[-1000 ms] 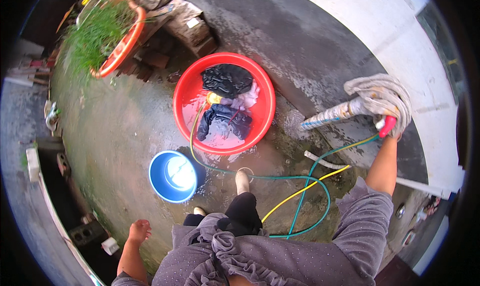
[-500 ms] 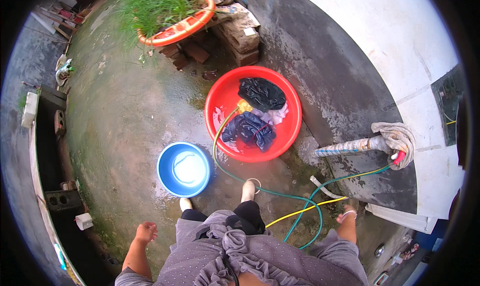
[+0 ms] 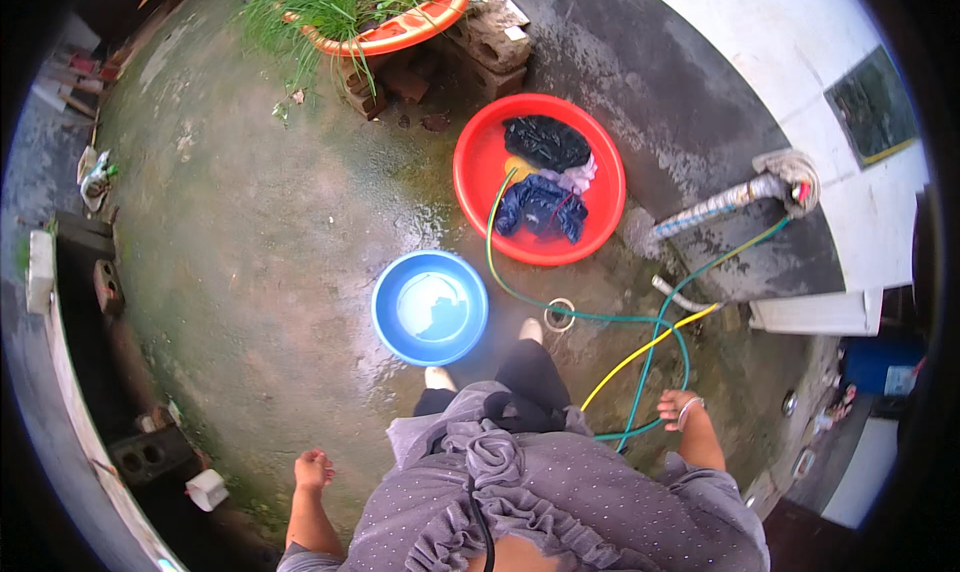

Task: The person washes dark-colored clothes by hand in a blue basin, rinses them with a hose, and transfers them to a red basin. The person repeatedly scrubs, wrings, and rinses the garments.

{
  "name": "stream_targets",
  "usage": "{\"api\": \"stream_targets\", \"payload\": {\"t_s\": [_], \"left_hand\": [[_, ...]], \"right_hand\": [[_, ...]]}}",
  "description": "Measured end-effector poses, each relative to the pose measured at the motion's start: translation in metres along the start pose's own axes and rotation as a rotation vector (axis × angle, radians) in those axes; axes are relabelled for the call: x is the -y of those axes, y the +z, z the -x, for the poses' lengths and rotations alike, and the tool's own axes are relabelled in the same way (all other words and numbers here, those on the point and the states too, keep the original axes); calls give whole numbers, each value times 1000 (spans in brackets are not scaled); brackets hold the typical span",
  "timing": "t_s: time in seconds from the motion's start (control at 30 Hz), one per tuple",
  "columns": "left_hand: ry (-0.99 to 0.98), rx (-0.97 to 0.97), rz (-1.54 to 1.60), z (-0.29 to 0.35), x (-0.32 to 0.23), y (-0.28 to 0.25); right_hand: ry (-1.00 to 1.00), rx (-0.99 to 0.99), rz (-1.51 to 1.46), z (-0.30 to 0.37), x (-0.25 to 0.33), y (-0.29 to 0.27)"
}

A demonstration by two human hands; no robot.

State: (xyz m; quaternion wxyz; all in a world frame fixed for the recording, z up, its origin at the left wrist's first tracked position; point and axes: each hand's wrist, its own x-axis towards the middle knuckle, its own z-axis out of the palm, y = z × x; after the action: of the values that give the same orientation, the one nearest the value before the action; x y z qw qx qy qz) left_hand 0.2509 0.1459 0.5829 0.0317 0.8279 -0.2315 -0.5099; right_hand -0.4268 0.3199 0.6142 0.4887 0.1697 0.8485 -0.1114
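Note:
My left hand [image 3: 314,469] hangs at my left side over wet concrete, empty, with its fingers loosely curled and a little apart. To the right, my right hand [image 3: 680,409], a pale bracelet on its wrist, hangs empty with fingers apart; in the picture it overlaps the loop of a green hose [image 3: 652,344]. Ahead of my feet stands a blue basin [image 3: 378,310] with a bright reflection inside. Farther off is a red tub [image 3: 473,212] holding black clothing [image 3: 545,142], dark blue clothing [image 3: 540,208], and pale pink and yellow cloth. The hose's end reaches into this tub.
A cloth-wrapped pipe [image 3: 718,203] stands at the right by the wall, and a yellow hose [image 3: 640,350] crosses the floor. Beyond the tub, an orange planter [image 3: 420,24] of grass rests on bricks. A low ledge with hollow blocks [image 3: 150,454] lies left.
My view has shifted, so both basins appear farther right and higher. My right hand now appears beside the green hose loop. Both hands stay empty.

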Motion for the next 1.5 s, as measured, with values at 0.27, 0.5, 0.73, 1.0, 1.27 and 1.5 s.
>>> {"api": "stream_targets", "payload": {"t_s": [0.27,0.5,0.73,1.0,1.27,1.5], "left_hand": [[38,96,-80,-10,-20,-8],[96,151,-147,-5,-78,-18],[218,279,-432,-40,-177,-40],[287,282,-601,-173,-330,-122],[605,316,-933,-188,-441,-143],[739,453,-1165,-147,-452,-84]], "right_hand": [[-139,-51,-127,-22,4,18],[-235,88,-152,43,46,69],[4,-88,-356,27,-15,108],[206,-119,-322,94,-140,277],[545,-84,-802,284,-155,403],[366,-44,-1047,295,-185,449]]}}
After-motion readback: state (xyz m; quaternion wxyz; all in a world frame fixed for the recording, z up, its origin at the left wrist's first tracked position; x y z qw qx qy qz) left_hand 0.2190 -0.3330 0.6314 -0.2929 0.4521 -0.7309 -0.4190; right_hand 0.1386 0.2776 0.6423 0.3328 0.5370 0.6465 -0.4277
